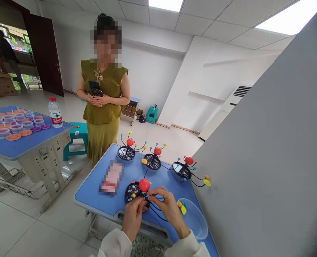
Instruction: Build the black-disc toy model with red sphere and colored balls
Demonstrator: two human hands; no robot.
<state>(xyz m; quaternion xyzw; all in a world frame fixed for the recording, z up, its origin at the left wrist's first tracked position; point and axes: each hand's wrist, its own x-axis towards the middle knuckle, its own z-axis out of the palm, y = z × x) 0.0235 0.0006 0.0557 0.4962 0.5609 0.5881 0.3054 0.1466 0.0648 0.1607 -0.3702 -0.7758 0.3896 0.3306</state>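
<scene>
the left hand (133, 218) and the right hand (169, 208) are close together over the near end of the blue counter (92, 194), with white sleeves (114, 244) at the wrists. between them sits a round black disc model (133, 192) with a red ball (144, 185) on top, and thin black wires (157, 210) spring out from it. the left fingers (137, 203) rest against the disc's edge, though i cannot tell if they grip it. the right thumb and forefinger pinch the wires beside a small teal bead (147, 195). just right of the right hand is a clear plastic bowl (193, 218) holding small yellow and teal pieces (182, 207). left of the disc, a blurred pinkish packet (112, 177) lies on the counter. farther up stand three more disc models (126, 153) with red balls and wire arms tipped with coloured beads. beyond them, a person in an olive dress (104, 107) stands with clasped hands near a teal stool (76, 137). on a second blue counter (26, 148) to the left are clear plastic tubs (9, 125), orange and purple rings (13, 137), and a water bottle (55, 113).
</scene>
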